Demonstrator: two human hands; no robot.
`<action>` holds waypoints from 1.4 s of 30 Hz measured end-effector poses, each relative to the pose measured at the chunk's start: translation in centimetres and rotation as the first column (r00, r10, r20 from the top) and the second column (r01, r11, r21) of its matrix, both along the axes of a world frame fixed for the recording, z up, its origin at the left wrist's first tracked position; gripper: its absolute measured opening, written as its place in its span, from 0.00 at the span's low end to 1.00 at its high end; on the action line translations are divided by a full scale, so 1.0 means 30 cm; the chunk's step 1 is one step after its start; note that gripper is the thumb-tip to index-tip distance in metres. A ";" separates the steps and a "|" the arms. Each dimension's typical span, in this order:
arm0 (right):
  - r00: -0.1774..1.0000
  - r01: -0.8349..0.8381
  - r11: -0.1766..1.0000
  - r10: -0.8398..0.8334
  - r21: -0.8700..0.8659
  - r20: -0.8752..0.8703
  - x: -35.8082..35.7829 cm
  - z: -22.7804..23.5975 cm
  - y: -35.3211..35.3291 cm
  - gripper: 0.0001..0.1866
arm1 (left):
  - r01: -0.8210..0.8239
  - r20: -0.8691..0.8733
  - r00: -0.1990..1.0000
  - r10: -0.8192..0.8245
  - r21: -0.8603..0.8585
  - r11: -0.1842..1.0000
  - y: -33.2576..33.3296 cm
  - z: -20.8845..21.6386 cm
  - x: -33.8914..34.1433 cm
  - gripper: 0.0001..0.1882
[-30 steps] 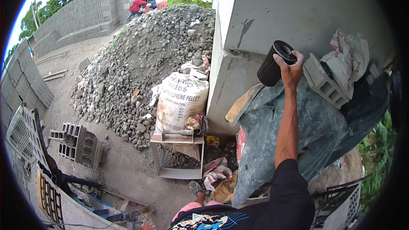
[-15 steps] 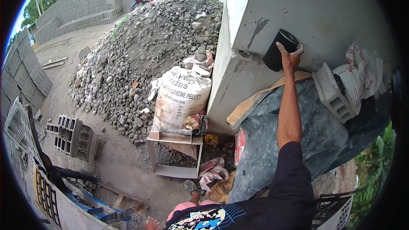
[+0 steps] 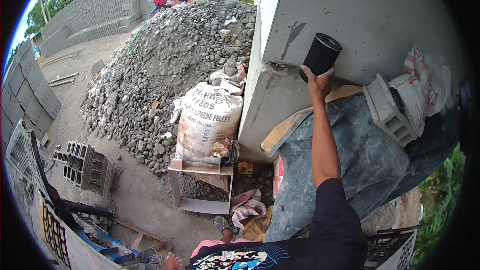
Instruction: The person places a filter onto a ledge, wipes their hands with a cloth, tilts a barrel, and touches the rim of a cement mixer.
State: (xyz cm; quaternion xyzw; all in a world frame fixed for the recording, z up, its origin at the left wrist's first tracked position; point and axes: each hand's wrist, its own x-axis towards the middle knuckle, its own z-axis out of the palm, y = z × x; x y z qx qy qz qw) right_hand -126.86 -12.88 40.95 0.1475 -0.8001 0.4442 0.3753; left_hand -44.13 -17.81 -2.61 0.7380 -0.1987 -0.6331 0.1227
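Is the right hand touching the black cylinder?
Touching: the head view shows the right hand with its thumb against the lower side of the black cylinder.

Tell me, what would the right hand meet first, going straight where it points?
The right hand holds a black cylinder; beyond that, the gray wall is probably first, though depth is hard to judge.

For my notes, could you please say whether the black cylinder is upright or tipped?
Roughly upright, seemingly: the black cylinder has its top facing up, the right hand around its lower part.
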 end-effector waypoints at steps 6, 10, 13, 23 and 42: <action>0.992 0.124 0.989 -0.124 -0.077 0.003 0.035 0.008 -0.082 0.57 | -0.037 -0.088 0.996 0.031 -0.066 0.997 -0.028 -0.040 -0.051 0.17; 0.997 0.069 0.997 -0.070 0.027 0.021 0.031 -0.015 -0.028 0.60 | 0.006 0.025 1.000 -0.003 -0.112 0.994 -0.030 -0.052 -0.069 0.16; 0.992 0.101 0.991 -0.107 0.091 0.066 0.047 -0.028 0.020 0.64 | 0.048 -0.037 0.998 -0.051 -0.077 0.996 0.006 -0.009 -0.005 0.20; 0.646 -0.287 0.476 0.737 -0.832 0.199 0.291 -0.128 0.140 0.53 | -0.100 -0.164 0.982 0.091 -0.046 0.994 0.122 0.001 0.144 0.18; 0.409 -0.821 0.547 0.763 -0.163 0.501 1.596 -0.865 0.278 0.33 | 0.362 -0.604 0.530 -0.595 -0.474 0.803 0.271 0.658 -0.900 0.42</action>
